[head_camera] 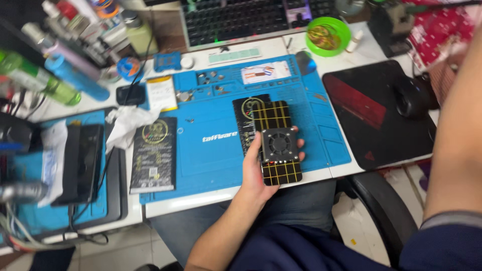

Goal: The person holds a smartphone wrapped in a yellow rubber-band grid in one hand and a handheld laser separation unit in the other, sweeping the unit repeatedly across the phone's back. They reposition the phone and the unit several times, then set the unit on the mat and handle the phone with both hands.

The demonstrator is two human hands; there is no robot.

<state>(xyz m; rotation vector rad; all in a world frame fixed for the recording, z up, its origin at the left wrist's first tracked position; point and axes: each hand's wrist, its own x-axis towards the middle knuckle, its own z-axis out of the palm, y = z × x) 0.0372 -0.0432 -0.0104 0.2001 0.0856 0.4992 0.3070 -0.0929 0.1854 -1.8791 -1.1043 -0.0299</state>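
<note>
- We see the left hand (257,168) gripping a black phone-shaped slab w/ yellow grid lines (275,143); a small square cooling fan (277,145) sits clipped on its middle.
- Fingers (299,144) wrap round the slab's right edge, thumb on the left edge: clamped on it, held just above the near rim of the blue work mat (211,150).
- Our right arm (454,135) crosses the right side of view; the hand itself is out of frame, so we can't tell its fingers' state.
- A 2nd black slab w/ gold ring (246,120) lies on the mat, partly under the held one.
- Another black back cover (154,154) lies at the mat's left edge, crumpled white tissue (128,123) just above it.
- Right of mat: dark mouse pad (371,120) w/ black mouse (412,95).
- Far side of surface: keyboard (236,20), green bowl (328,36), bottles (75,75) at left.
- Black office chair (381,211) beside our lap.
</note>
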